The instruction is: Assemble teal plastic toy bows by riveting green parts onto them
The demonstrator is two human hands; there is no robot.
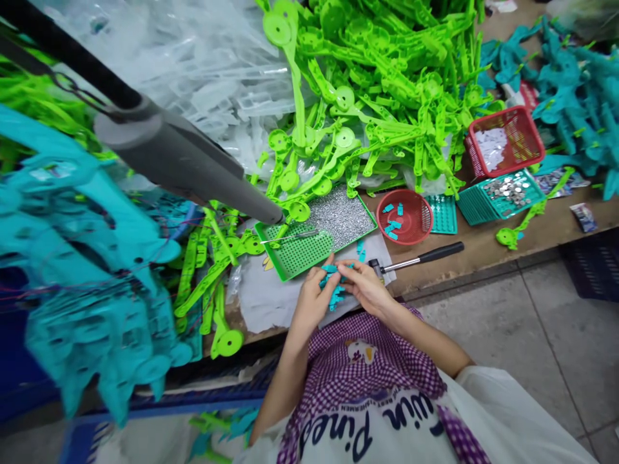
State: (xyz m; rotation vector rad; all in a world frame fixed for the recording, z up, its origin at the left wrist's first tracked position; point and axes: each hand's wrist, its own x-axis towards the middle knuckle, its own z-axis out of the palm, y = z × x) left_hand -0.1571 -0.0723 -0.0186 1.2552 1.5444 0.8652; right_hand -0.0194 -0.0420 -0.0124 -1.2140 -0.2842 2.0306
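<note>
Small teal plastic pieces (337,298) are between my two hands, just above the table's front edge. My left hand (314,293) is closed around some of them, thumb against fingers. From the right, my right hand (365,282) pinches at the same cluster, its fingertips close to the left thumb. Which piece each fingertip touches is too small to tell. Behind the hands sits a green tray (302,258) holding many small silvery parts (338,216). A hammer (416,258) with a black handle lies right of my right hand.
A grey tool (193,161) hangs at upper left. Bright green parts (387,96) pile up behind the tray. Red round basket (405,219) holds teal pieces; a red rectangular basket (525,138) and teal trays (478,203) stand farther right. Large teal parts (97,290) fill the left.
</note>
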